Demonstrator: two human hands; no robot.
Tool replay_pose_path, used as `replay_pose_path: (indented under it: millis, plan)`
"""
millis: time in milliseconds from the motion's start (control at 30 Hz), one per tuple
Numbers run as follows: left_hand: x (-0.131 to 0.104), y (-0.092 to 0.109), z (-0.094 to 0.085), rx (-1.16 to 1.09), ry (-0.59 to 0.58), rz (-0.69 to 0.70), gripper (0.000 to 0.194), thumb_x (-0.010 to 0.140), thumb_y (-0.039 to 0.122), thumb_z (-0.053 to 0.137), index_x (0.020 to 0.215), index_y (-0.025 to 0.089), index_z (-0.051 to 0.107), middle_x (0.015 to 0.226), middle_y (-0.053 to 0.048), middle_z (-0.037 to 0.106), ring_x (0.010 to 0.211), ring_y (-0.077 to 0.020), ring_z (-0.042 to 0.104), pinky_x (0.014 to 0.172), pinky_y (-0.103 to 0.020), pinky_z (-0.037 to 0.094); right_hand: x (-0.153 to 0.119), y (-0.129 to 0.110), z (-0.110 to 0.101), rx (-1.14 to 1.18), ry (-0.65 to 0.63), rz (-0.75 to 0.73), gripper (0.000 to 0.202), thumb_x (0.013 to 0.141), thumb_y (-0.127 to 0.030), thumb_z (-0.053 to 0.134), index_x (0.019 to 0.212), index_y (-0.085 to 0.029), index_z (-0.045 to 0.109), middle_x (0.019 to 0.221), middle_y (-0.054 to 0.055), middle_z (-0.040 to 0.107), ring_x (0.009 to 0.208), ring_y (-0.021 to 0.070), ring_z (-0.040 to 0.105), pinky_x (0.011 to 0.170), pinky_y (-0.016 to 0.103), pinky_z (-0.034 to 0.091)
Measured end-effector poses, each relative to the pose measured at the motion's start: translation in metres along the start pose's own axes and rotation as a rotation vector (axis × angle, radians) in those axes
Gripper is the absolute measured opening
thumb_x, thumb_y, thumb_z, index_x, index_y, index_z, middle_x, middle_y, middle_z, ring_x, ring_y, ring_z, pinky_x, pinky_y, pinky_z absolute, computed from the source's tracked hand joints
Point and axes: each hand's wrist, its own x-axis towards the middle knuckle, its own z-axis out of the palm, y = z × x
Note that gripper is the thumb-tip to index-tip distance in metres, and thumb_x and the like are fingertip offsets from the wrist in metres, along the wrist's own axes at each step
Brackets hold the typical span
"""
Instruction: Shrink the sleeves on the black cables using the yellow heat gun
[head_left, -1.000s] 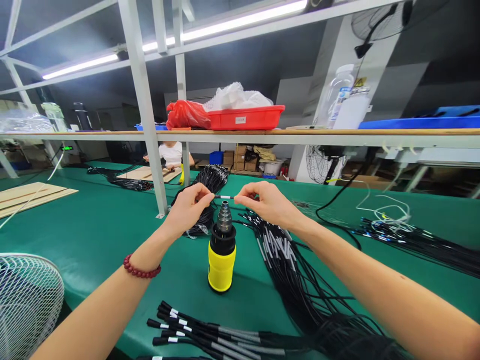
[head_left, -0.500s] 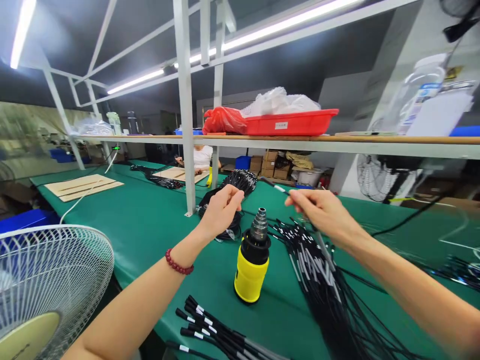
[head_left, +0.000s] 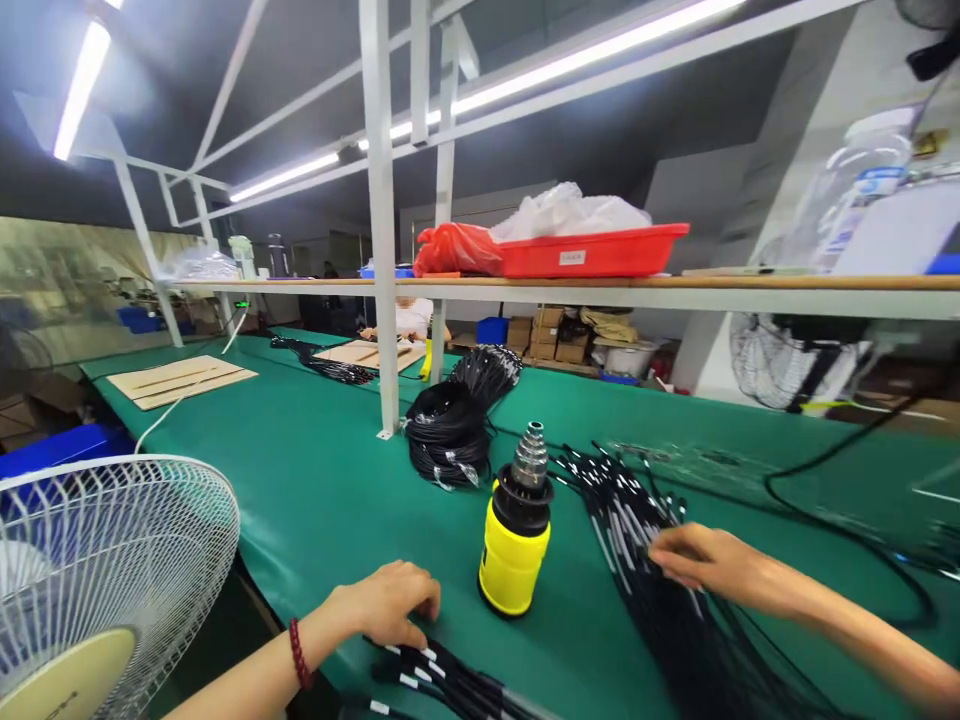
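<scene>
My left hand (head_left: 394,602) hovers low over a small bundle of black cables (head_left: 442,672) with white labels at the front edge. Its fingers are bent, thumb apart from them, and its thumb tip is close to the cable ends. My right hand (head_left: 701,565) reaches into the larger pile of black cables (head_left: 630,545) with grey sleeves and pale tips. Its fingers are pressed together on the cables; which strand lies in them is hidden. A yellow-and-black hot air gun (head_left: 516,545) stands upright between the hands, its stepped metal nozzle pointing up.
Coiled black cables (head_left: 448,430) lie beside the white shelf post (head_left: 384,250). On the shelf above sits a red tray (head_left: 592,255) with plastic bags. A white fan (head_left: 112,580) fills the lower left. Wooden boards (head_left: 184,380) lie further back, where another person (head_left: 412,318) sits.
Both hands have come down. My left hand moved to the front bundle; my right, which held up a labelled black cable, is now at the larger pile. The view has shifted slightly left.
</scene>
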Motion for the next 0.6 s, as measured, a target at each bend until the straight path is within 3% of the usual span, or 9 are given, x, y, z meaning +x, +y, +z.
replay_pose_path:
  millis: [67, 167, 267, 433, 533, 600]
  plan:
    - [0.001, -0.001, 0.01, 0.029, -0.075, -0.001, 0.023, 0.064, 0.021, 0.08, 0.075, 0.027, 0.061, 0.081, 0.0, 0.066, 0.089, -0.0275, 0.064, 0.079, -0.04, 0.047, -0.001, -0.027, -0.007, 0.018, -0.243, 0.041, 0.04, 0.084, -0.057, 0.054, 0.073, -0.023, 0.071, 0.071, 0.011, 0.071, 0.066, 0.0273, 0.065, 0.06, 0.037, 0.046]
    - [0.002, 0.001, 0.014, 0.059, -0.134, 0.003, 0.018, 0.068, 0.022, 0.076, 0.071, 0.025, 0.058, 0.075, 0.001, 0.065, 0.083, -0.0267, 0.065, 0.076, -0.039, 0.047, -0.001, -0.061, -0.018, -0.054, -0.302, 0.008, 0.043, 0.083, -0.059, 0.054, 0.083, -0.02, 0.074, 0.079, 0.009, 0.073, 0.074, 0.0269, 0.067, 0.068, 0.036, 0.05]
    - [0.0, 0.0, 0.007, 0.094, -0.141, 0.021, 0.007, 0.076, 0.021, 0.066, 0.077, 0.025, 0.061, 0.084, -0.001, 0.067, 0.091, -0.0259, 0.064, 0.082, -0.039, 0.047, -0.007, -0.077, -0.022, -0.117, -0.34, -0.039, 0.043, 0.084, -0.058, 0.055, 0.089, -0.02, 0.076, 0.088, 0.01, 0.075, 0.082, 0.0278, 0.068, 0.076, 0.037, 0.052]
    - [-0.014, 0.008, -0.031, 0.179, -0.063, 0.022, 0.007, 0.087, 0.021, 0.055, 0.088, 0.022, 0.062, 0.096, -0.004, 0.069, 0.094, -0.0223, 0.062, 0.086, -0.035, 0.044, -0.028, -0.104, -0.027, -0.197, -0.505, -0.121, 0.037, 0.088, -0.044, 0.055, 0.107, -0.021, 0.075, 0.1, 0.011, 0.074, 0.093, 0.0274, 0.068, 0.081, 0.038, 0.054]
    - [-0.03, 0.029, -0.063, 0.188, -0.001, 0.048, 0.014, 0.094, 0.025, 0.049, 0.087, 0.021, 0.06, 0.092, -0.003, 0.067, 0.088, -0.019, 0.059, 0.082, -0.031, 0.042, -0.043, -0.136, -0.032, -0.175, -0.573, -0.222, 0.031, 0.087, -0.032, 0.059, 0.113, -0.025, 0.074, 0.105, 0.007, 0.074, 0.098, 0.0257, 0.069, 0.084, 0.035, 0.055]
    - [-0.041, 0.05, -0.083, 0.183, 0.056, 0.084, 0.02, 0.098, 0.029, 0.046, 0.084, 0.021, 0.058, 0.088, -0.002, 0.065, 0.082, -0.0172, 0.056, 0.076, -0.028, 0.041, -0.052, -0.16, -0.031, -0.147, -0.536, -0.279, 0.03, 0.09, -0.029, 0.059, 0.117, -0.03, 0.072, 0.111, 0.005, 0.073, 0.102, 0.0251, 0.068, 0.086, 0.035, 0.056]
